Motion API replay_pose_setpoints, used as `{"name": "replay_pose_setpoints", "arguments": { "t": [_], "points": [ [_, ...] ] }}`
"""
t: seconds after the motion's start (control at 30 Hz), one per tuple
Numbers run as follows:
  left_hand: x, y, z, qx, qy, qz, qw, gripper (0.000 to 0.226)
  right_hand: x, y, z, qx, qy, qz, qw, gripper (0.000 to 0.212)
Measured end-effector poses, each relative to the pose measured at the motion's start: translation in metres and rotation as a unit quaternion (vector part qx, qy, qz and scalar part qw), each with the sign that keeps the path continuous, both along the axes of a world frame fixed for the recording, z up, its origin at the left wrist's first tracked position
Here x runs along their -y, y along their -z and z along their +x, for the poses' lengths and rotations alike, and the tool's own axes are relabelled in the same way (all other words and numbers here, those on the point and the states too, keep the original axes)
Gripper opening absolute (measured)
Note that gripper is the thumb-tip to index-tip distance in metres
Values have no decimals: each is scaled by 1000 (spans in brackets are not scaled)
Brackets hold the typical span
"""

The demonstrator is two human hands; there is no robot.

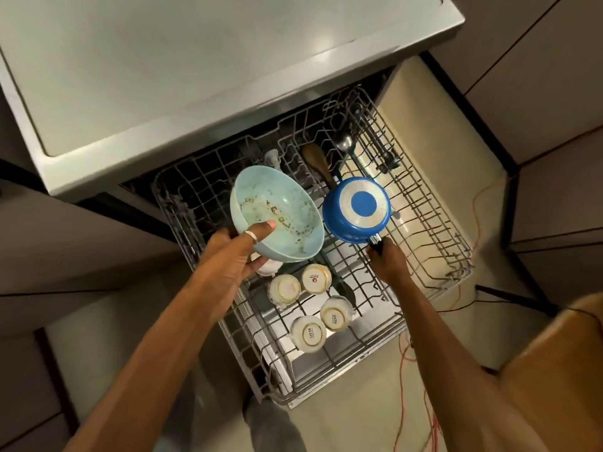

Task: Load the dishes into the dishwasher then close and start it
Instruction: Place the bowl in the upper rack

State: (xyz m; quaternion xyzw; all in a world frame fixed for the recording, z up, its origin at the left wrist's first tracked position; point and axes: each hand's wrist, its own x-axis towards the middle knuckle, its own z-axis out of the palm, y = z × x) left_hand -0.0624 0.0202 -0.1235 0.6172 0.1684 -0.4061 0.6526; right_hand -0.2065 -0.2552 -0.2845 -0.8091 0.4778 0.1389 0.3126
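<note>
left grip point(228, 256) closed on bowl point(277, 213) rim | right grip point(386, 259) apparently wrapped round pan point(357, 210) handle

Bowl point(277, 212) left of pan point(356, 214), above rack point(434, 223); cups point(315, 300) below.

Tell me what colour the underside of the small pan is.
Blue pan, with a pale ringed base disc and a blue centre circle; clearest in the head view.

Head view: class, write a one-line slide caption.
Left hand holds a dirty bowl, right hand an upturned blue pan, over the rack.
</note>
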Motion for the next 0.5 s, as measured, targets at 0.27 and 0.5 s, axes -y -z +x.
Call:
{"name": "replay_pose_setpoints", "arguments": {
  "t": [0.27,0.5],
  "points": [
    [3,-4,7,-21,-11,-45,999,48,-65,-109,10,212,192,31,958,33],
    [12,-16,1,-40,31,-110,993,46,-129,-156,24,481,297,586,581,52]
  ]
}}
